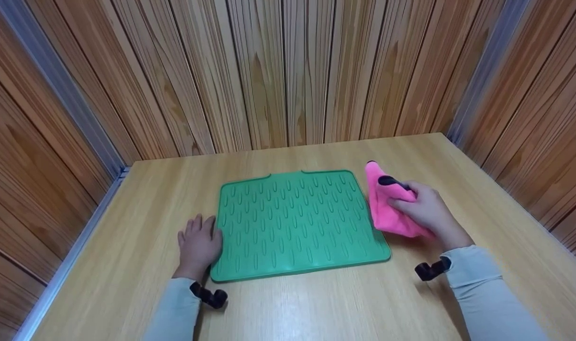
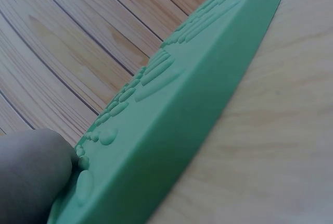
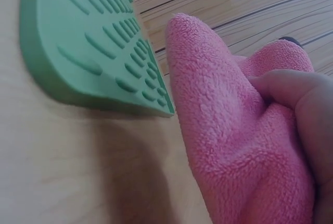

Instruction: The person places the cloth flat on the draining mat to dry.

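We face one pale, grained wooden table (image 1: 292, 308), glossy at its near side, with three plank walls (image 1: 288, 71) around it. On it we count two hands: the left hand (image 1: 200, 244), fingers extended, touches one flat green mat (image 1: 292, 222) mid-table; the right hand (image 1: 427, 208) grips one pink cloth (image 1: 397, 215) by the mat's right edge.

A green rectangular rubber-like mat (image 1: 292, 222) lies flat on the light wood-grain desk (image 1: 316, 308). To its left, the left hand (image 1: 199, 244) touches the mat's left edge. To its right, the right hand (image 1: 430, 208) holds a folded pink plush cloth (image 1: 390, 213) above the desk, just beside the mat's right edge. Behind the desk stands a brown wood-plank wall (image 1: 269, 71); similar side walls (image 1: 37, 166) flank it left and right.
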A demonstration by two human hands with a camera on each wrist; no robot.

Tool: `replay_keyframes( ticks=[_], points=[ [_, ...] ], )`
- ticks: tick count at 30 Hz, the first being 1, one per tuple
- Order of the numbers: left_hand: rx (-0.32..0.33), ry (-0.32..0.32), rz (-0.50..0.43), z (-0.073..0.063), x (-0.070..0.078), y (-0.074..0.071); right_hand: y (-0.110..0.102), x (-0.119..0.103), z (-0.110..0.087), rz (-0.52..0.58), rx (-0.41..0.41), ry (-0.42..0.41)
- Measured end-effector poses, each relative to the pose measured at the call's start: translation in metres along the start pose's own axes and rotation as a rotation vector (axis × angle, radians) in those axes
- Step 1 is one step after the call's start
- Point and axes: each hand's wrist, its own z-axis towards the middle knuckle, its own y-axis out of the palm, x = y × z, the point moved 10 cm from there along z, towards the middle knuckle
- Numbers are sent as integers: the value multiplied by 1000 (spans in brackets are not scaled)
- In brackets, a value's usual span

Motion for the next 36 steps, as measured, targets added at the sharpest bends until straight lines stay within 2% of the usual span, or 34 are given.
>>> replay_keyframes(
  ticks=[7,15,23,31,36],
  points=[
    [-1,-2,2,-1,1,-1,11,-10,2,57,-13,16],
    [1,1,8,-1,-1,0,25,-24,6,57,-13,-27],
    [-2,4,4,1,-1,1,38,-40,10,96,-11,-56],
    [-1,1,12,2,-1,1,56,-53,14,171,-30,-50],
    [-5,-1,11,2,-1,2,64,-61,17,182,-22,-81]
  ],
)
